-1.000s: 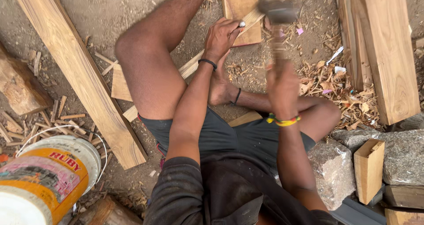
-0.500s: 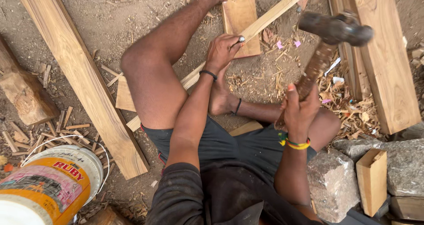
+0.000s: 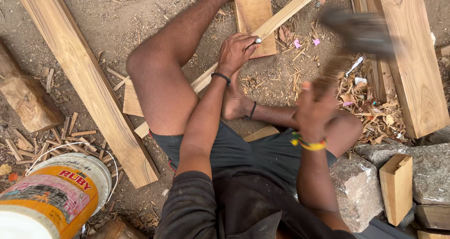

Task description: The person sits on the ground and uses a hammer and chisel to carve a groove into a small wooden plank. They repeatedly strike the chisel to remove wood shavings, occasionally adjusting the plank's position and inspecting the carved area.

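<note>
Hammer (image 3: 358, 30), a blur of motion at 1 o'clock, is gripped by its wooden handle in the right hand (image 3: 315, 108), fist closed and raised above the bent right knee. One long strip (image 3: 262, 33) runs diagonally from 12 o'clock under the left thigh, resting on a square board (image 3: 255, 18); the left hand (image 3: 238, 51) is clamped over it, arm straight. One bucket (image 3: 56, 199) stands at 8 o'clock, capped by a white lid, its contents hidden. Two broad planks lie on the dirt, one (image 3: 89, 84) at 10 o'clock, another (image 3: 412, 56) at 2 o'clock. One small block (image 3: 396, 187) leans between stones (image 3: 358, 192) at 4 o'clock.
</note>
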